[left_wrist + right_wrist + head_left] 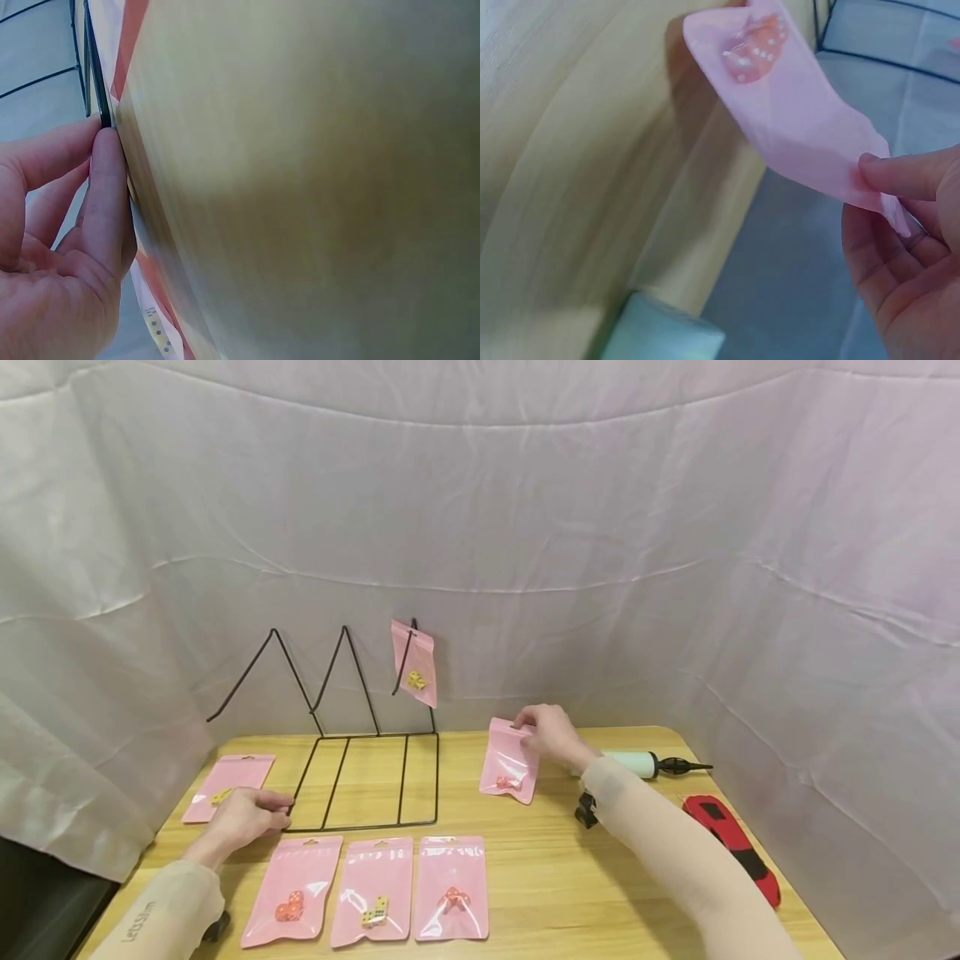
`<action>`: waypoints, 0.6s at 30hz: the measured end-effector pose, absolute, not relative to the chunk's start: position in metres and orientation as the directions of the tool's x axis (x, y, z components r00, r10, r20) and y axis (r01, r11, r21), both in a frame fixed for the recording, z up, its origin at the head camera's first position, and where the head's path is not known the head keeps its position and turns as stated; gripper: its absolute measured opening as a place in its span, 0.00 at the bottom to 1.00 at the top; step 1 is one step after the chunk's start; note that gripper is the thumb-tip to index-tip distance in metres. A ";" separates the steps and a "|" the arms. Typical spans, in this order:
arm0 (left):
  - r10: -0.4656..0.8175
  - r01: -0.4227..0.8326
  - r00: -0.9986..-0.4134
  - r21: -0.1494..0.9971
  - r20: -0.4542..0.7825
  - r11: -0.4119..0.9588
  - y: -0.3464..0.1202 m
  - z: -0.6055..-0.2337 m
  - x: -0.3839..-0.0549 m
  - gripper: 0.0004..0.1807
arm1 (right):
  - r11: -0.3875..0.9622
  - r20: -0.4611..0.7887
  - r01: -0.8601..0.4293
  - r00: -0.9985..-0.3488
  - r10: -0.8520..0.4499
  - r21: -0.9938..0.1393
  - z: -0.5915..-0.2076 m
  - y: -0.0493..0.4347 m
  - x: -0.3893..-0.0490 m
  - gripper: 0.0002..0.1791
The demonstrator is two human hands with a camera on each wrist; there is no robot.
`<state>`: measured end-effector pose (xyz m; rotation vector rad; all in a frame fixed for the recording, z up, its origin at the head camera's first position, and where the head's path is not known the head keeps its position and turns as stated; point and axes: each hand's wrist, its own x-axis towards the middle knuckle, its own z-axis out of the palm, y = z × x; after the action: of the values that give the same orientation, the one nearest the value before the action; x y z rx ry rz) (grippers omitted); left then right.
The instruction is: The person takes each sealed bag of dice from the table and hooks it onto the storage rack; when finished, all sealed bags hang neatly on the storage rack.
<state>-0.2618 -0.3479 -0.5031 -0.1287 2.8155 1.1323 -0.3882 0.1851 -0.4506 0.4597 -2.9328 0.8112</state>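
My right hand pinches the top edge of a pink zip bag with red dice at its bottom. In the right wrist view the bag slants, thumb on one face and fingers behind. At the near left corner of a black wire rack, my left hand pinches the wire between thumb and fingers. From the rack's right hook hangs another pink bag holding yellow dice. The middle and left hooks carry nothing.
In front of the rack lie three pink bags: one with red dice, one with yellow dice, one with red dice. Another bag lies left. A pale green pump and a red case lie right.
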 end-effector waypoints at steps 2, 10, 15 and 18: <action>-0.040 -0.121 -0.990 0.690 -0.132 0.714 -0.348 -0.503 -0.262 0.24 | 0.812 0.168 -0.341 -0.940 -0.297 -0.473 -0.446 0.183 -0.385 0.14; -0.048 -0.138 -0.988 0.694 -0.149 0.706 -0.349 -0.505 -0.263 0.24 | 0.774 0.245 -0.461 -0.887 -0.391 -0.434 -0.430 0.180 -0.368 0.16; -0.048 -0.136 -0.988 0.683 -0.146 0.718 -0.349 -0.505 -0.264 0.24 | 0.721 0.303 -0.545 -0.838 -0.454 -0.428 -0.418 0.177 -0.351 0.14; -0.045 -0.137 -0.988 0.690 -0.149 0.711 -0.350 -0.504 -0.263 0.24 | 0.693 0.348 -0.599 -0.799 -0.490 -0.401 -0.410 0.176 -0.343 0.14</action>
<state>-0.2633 -0.3496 -0.5043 -0.1494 2.7928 1.1406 -0.3425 0.1759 -0.4101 0.8770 -2.6890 0.7487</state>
